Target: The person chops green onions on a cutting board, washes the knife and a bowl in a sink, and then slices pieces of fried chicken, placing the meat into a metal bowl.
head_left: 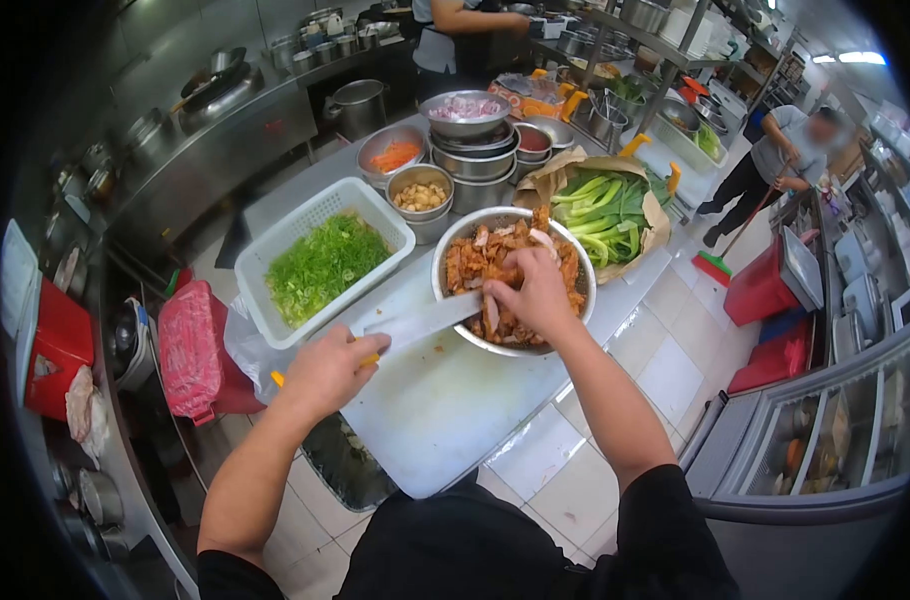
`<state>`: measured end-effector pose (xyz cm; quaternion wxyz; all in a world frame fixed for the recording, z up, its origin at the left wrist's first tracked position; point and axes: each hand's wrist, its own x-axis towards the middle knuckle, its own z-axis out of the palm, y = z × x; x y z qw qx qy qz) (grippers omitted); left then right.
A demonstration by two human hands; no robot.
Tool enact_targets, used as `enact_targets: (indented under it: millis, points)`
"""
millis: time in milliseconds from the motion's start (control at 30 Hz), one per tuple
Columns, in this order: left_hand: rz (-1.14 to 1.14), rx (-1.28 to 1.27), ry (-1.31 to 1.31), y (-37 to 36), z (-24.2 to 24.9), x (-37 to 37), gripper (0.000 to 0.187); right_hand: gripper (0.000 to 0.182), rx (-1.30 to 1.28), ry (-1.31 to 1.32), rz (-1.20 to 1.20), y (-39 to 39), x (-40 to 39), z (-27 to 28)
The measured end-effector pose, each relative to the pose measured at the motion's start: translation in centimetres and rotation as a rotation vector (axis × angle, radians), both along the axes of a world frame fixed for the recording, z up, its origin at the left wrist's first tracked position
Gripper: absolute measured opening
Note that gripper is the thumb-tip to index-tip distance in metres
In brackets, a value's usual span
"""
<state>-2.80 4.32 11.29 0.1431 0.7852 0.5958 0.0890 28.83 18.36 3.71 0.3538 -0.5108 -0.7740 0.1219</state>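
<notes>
My left hand point(325, 368) is closed round the yellow handle of a knife, whose broad blade point(425, 322) points right, its tip over the rim of a steel bowl point(588, 315). Reddish-brown pieces of meat point(468, 262) fill that bowl. My right hand point(528, 290) is over the meat near the blade's tip, fingers bent and pressed on pieces of it. Under the knife lies a white cutting board point(425, 420). Left of the bowl, a white basket point(258, 290) holds shredded greens point(325, 265).
Behind the meat stand bowls of garlic-like pieces point(420, 195), orange shreds point(393, 156) and stacked steel bowls point(472, 165). Leafy green stalks point(605, 215) sit in brown paper at right. One person point(455, 40) stands behind the table; another point(790, 150) holds a broom at right.
</notes>
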Motion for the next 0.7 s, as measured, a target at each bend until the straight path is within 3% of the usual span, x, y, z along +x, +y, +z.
enact_targets:
  millis: [233, 333, 367, 533, 600, 700]
  points:
    - [0.031, 0.278, 0.169, 0.3, 3.0, 1.3, 0.038, 0.040, -0.051, 0.314, -0.232, 2.5, -0.5, 3.7]
    - [0.021, 0.298, 0.165, -0.1, 3.5, 1.0, 0.039, 0.037, -0.317, 0.874, -0.120, 2.7, -0.3, 3.2]
    - [0.027, 0.298, 0.167, -0.5, 3.7, 0.7, 0.038, 0.034, -0.342, 0.942, -0.117, 2.7, -0.2, 2.8]
    - [0.083, 0.254, 0.230, -5.9, 5.0, -1.8, 0.039, 0.033, -0.057, 0.546, -0.038, -2.2, -5.0, 3.4]
    - [0.108, 0.224, 0.216, -8.9, 4.9, -3.3, 0.037, 0.032, 0.259, 0.285, 0.138, -3.4, -7.6, 2.3]
    - [0.187, 0.158, 0.151, -13.0, 2.9, -5.3, 0.041, 0.026, 0.256, 0.262, 0.327, -6.1, -12.4, 0.9]
